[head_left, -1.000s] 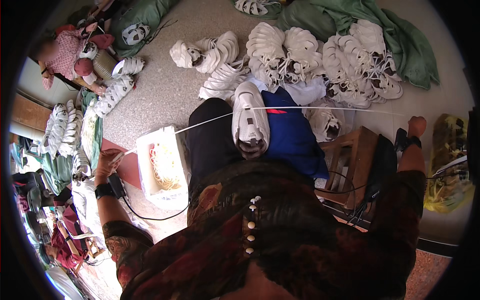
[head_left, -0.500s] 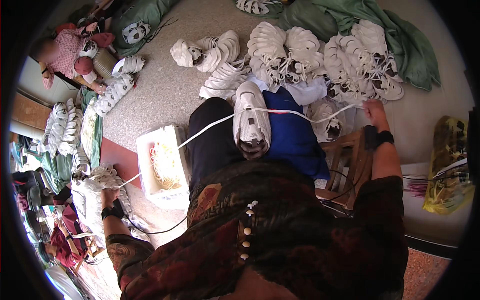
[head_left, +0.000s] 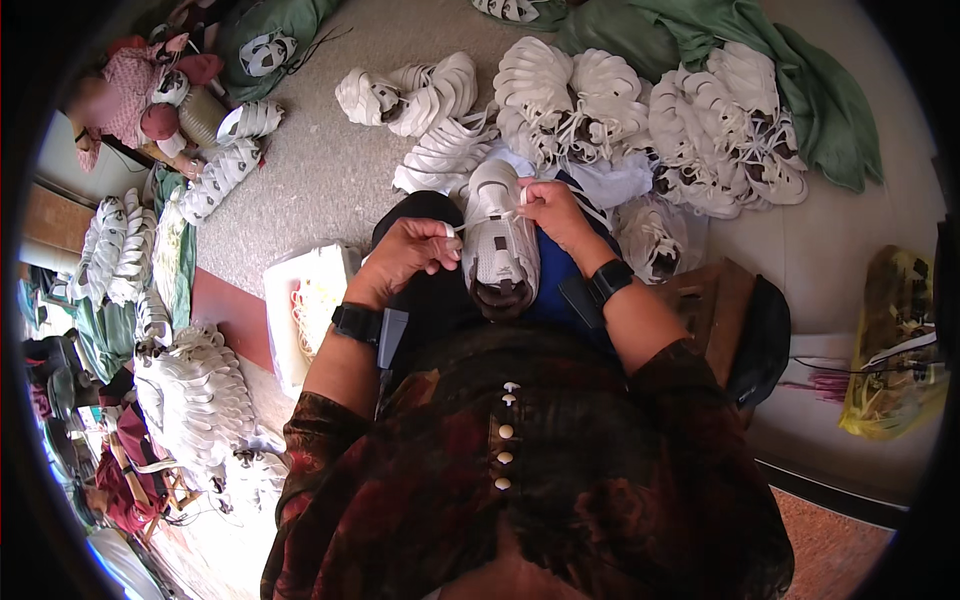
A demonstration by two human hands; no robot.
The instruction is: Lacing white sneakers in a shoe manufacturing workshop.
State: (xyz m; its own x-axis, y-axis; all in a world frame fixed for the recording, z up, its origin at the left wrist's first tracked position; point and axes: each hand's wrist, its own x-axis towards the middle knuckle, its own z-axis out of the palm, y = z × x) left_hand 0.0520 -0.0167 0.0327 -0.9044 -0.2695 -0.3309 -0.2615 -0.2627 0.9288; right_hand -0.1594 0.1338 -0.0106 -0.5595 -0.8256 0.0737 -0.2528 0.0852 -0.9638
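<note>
We have the shoe (head_left: 500, 240) resting on our lap, toe pointing to 12 o'clock, with blue cloth (head_left: 560, 275) under it. Our left hand (head_left: 405, 255) is closed, pinching a white lace (head_left: 452, 229) end at the shoe's 9 o'clock side. Our right hand (head_left: 550, 210) is pinching the other part of the lace at 1 o'clock, fingers curled on the upper near the eyelets. We judge the main risk to be uneven pull: if our left hand tugs harder, the lace could slip out of an eyelet or leave one end short. The shoe only sits loose on the lap, so a sharp pull could roll it off toward the floor (head_left: 320, 170), among the piled shoes (head_left: 690, 110) at 12 o'clock. The open box (head_left: 305, 310) at 9 o'clock lies near our left elbow and could be knocked.
</note>
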